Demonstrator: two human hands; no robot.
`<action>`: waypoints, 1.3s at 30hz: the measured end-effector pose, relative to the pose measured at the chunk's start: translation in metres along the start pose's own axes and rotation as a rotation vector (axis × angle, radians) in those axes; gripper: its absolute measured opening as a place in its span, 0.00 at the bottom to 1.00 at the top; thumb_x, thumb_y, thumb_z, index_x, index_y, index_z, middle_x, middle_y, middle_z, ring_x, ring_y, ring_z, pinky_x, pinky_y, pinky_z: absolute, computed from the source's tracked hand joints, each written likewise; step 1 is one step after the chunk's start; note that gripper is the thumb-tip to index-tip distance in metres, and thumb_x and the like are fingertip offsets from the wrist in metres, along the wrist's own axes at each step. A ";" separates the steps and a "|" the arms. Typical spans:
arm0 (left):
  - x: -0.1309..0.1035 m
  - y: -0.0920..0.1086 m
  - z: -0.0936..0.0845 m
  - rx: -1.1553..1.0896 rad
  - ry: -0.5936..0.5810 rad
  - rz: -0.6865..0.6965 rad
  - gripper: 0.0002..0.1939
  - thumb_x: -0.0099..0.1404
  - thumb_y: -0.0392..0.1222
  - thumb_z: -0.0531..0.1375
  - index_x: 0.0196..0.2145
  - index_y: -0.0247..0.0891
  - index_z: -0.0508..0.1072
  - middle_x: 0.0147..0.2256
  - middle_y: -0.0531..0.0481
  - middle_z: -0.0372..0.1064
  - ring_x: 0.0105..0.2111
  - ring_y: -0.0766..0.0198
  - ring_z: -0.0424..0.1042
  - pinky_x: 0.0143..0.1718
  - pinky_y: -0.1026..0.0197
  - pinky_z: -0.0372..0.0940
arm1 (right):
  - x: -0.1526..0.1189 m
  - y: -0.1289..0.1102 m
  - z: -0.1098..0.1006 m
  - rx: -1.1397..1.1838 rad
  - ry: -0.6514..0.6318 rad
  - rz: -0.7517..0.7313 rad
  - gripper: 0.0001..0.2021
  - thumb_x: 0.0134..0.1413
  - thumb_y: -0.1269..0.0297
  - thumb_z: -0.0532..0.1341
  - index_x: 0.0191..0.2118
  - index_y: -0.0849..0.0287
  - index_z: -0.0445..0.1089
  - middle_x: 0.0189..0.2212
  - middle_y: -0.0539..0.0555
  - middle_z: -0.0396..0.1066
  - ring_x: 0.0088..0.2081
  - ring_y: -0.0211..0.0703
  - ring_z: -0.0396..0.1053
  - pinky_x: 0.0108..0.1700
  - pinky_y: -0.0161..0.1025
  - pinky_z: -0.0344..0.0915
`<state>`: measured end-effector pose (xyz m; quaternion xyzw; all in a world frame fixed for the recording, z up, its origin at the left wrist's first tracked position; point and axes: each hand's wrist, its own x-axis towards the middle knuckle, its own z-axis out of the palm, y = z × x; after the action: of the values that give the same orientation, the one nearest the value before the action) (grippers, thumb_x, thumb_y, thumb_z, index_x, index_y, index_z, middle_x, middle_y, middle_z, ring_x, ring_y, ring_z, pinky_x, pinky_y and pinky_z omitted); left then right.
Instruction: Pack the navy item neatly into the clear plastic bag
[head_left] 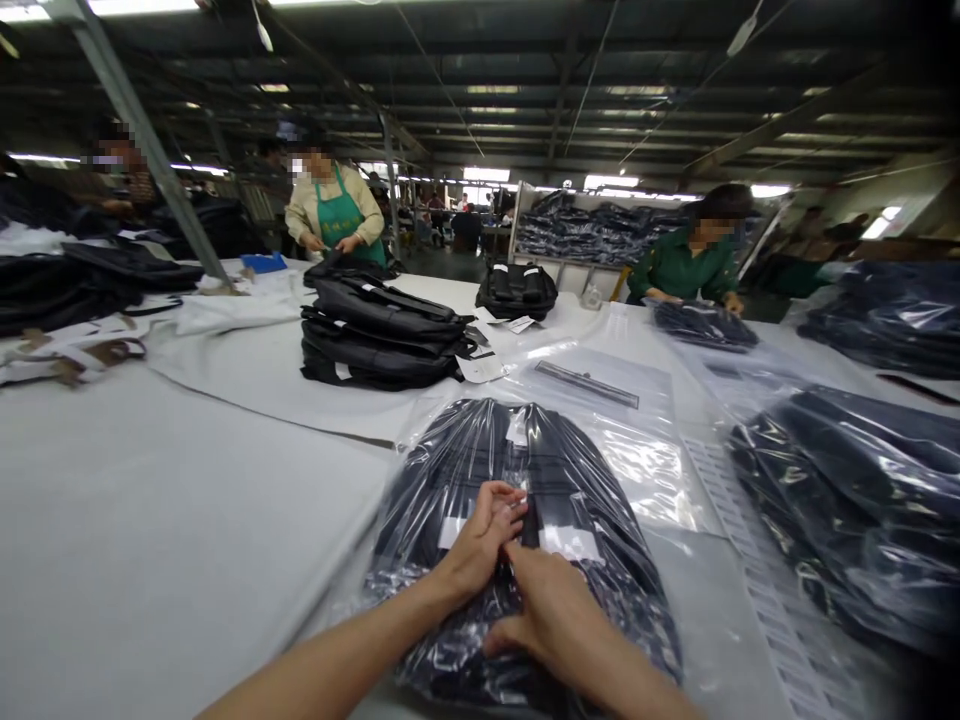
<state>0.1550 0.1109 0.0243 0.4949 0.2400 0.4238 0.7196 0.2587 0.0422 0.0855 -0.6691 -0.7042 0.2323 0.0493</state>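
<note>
A black backpack inside a clear plastic bag lies straps-up on the table in front of me. White labels show through the film. Over its middle, my left hand rests with its fingers curled together by the strap gap; whatever they pinch is hidden. Just below and right, my right hand touches the film, its thumb spread away from the fingers. The fingertips of my right hand meet the underside of my left and are partly hidden.
Flat plastic bags lie beyond and right of the backpack. Stacked black backpacks stand ahead, another black backpack farther back. Bagged backpacks pile up on the right. Co-workers in a green apron and a green shirt stand across the table.
</note>
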 end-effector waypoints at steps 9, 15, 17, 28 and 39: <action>-0.002 0.042 -0.019 -0.141 0.028 -0.037 0.24 0.65 0.61 0.50 0.48 0.40 0.55 0.49 0.37 0.63 0.45 0.56 0.68 0.48 0.49 0.60 | 0.009 0.019 0.025 0.421 -0.031 -0.208 0.08 0.39 0.67 0.66 0.25 0.58 0.66 0.23 0.44 0.67 0.28 0.34 0.63 0.30 0.31 0.51; -0.051 0.110 -0.063 0.965 -0.322 -0.114 0.53 0.40 0.60 0.70 0.60 0.47 0.53 0.47 0.46 0.65 0.44 0.52 0.65 0.47 0.53 0.59 | 0.011 0.020 0.023 0.583 -0.121 -0.255 0.07 0.43 0.69 0.62 0.23 0.59 0.62 0.18 0.42 0.58 0.23 0.32 0.56 0.26 0.31 0.47; -0.061 0.121 -0.067 1.233 -0.361 -0.164 0.48 0.41 0.57 0.70 0.58 0.46 0.58 0.40 0.49 0.68 0.37 0.55 0.66 0.39 0.59 0.60 | 0.010 0.020 0.022 0.609 -0.115 -0.261 0.07 0.43 0.69 0.62 0.23 0.59 0.62 0.18 0.43 0.58 0.23 0.32 0.56 0.26 0.31 0.47; -0.085 0.100 -0.087 0.643 -0.275 -0.498 0.21 0.61 0.59 0.55 0.24 0.36 0.63 0.20 0.56 0.61 0.18 0.70 0.58 0.21 0.67 0.55 | 0.013 0.023 0.025 0.770 -0.205 -0.195 0.02 0.39 0.69 0.61 0.25 0.60 0.70 0.19 0.44 0.60 0.25 0.33 0.56 0.28 0.32 0.49; -0.085 0.068 -0.094 0.491 -0.039 -0.477 0.27 0.55 0.67 0.56 0.22 0.37 0.60 0.12 0.61 0.50 0.12 0.74 0.44 0.14 0.67 0.40 | 0.025 0.031 0.035 0.650 -0.202 -0.185 0.12 0.48 0.59 0.58 0.22 0.62 0.66 0.18 0.45 0.55 0.25 0.33 0.53 0.27 0.33 0.48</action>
<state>0.0132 0.0975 0.0433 0.5911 0.4301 0.1637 0.6624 0.2710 0.0573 0.0358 -0.5254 -0.6524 0.5039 0.2105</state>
